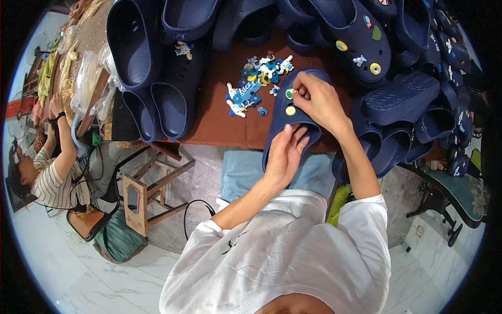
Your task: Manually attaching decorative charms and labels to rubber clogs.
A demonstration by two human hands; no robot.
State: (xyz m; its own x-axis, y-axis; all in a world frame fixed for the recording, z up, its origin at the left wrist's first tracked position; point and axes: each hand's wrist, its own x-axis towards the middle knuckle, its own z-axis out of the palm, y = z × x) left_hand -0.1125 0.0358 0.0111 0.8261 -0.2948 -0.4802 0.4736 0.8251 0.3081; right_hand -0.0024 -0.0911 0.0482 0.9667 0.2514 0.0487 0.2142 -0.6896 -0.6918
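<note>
A dark blue clog (278, 121) lies in front of me at the table's near edge, its toe pointing away. My left hand (284, 153) steadies it at the foot opening, some fingertips reaching inside. With thumb and forefinger my right hand (320, 102) pinches a small green and white shoe charm (289, 93) against the top of the clog; whether its stem sits in a hole is hidden. Just below it, a round yellow charm (291, 110) is on the clog. Beyond lies a heap of loose charms (250, 93) in blue, white, yellow and black.
Dark blue clogs (133, 47) stand on the brown tabletop (219, 128) at the left. More clogs (400, 97) are piled at the right, several with charms. A wooden stool (137, 204) stands at the lower left. Another person (60, 180) in a striped shirt sits far left.
</note>
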